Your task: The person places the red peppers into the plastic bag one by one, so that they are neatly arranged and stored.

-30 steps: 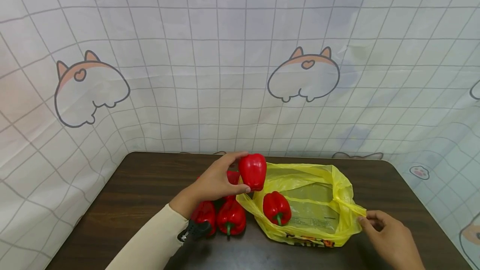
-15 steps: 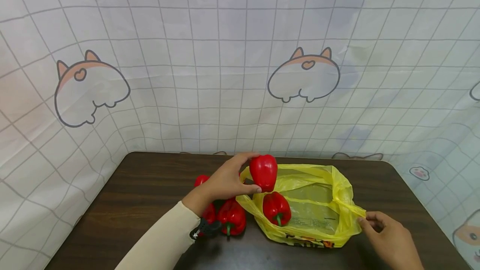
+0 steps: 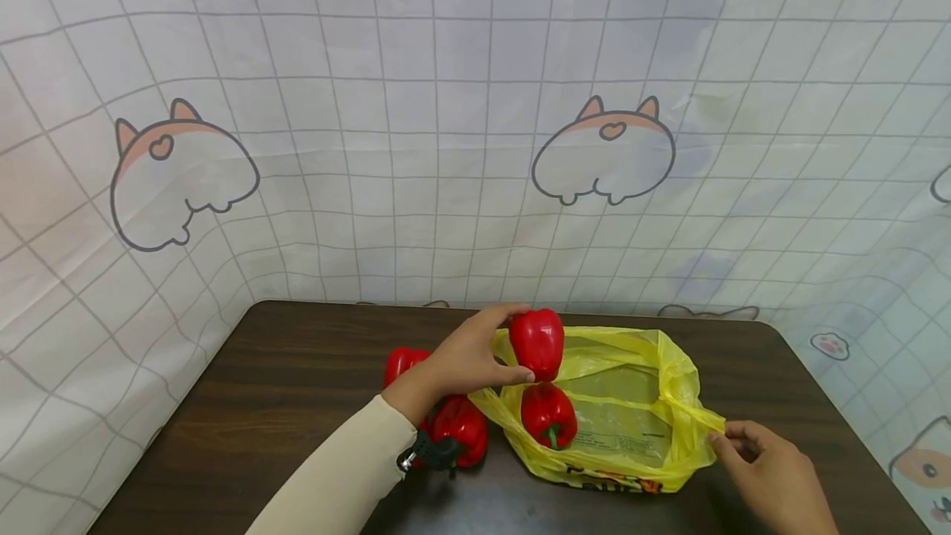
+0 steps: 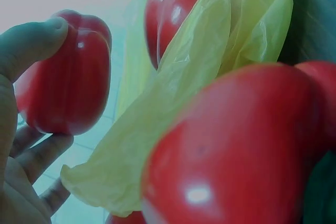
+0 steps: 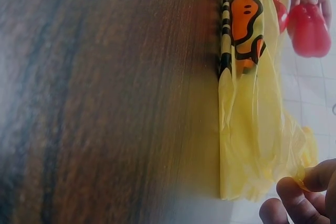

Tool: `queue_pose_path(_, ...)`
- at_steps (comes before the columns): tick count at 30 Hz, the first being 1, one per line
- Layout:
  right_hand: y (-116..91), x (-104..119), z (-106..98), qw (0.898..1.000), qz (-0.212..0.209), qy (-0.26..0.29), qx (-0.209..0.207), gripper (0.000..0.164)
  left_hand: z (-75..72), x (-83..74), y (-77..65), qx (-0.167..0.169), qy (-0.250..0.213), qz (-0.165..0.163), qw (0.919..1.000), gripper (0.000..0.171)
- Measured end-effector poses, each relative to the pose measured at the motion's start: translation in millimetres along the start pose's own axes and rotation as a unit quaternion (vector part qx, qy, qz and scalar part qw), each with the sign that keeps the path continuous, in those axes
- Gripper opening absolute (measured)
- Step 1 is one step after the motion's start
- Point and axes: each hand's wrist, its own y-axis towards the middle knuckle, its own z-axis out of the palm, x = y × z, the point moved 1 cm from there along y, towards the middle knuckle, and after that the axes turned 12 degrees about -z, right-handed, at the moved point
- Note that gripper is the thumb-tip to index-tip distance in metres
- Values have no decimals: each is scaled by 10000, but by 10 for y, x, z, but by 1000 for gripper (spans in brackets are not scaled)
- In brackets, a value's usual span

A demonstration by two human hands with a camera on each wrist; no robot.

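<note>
A red bell pepper [image 3: 537, 344] is gripped between the thumb and fingers of my left hand [image 3: 471, 353], raised over the left side of a yellow plastic bag [image 3: 617, 481]. Inside the bag's mouth, at its left, lies another red bell pepper [image 3: 548, 415], stem toward me. My right hand [image 3: 776, 469] pinches the bag's right edge between thumb and fingers; the right wrist view shows this pinch on the yellow film [image 5: 257, 145]. In the left wrist view, the held pepper [image 4: 71, 77] is beside the bag's raised edge [image 4: 184, 77].
Several red bell peppers, one of them a pepper [image 3: 462, 428] close to the bag, sit left of it, partly hidden by my left forearm. They rest on a dark wooden table [image 3: 297, 386]. Behind the table hangs a white gridded cloth [image 3: 416, 147] with cartoon animals.
My left hand has carried the held bell pepper to the right, from the bag's left edge to over its opening. My right hand stays at the bag's right edge.
</note>
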Motion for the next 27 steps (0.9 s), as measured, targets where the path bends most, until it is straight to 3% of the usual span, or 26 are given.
queue_pose_path(27, 22, 5, 30, 10000, 51, 23, -54, 55, 201, 50, 204, -124, 423, -607, 9972, 86)
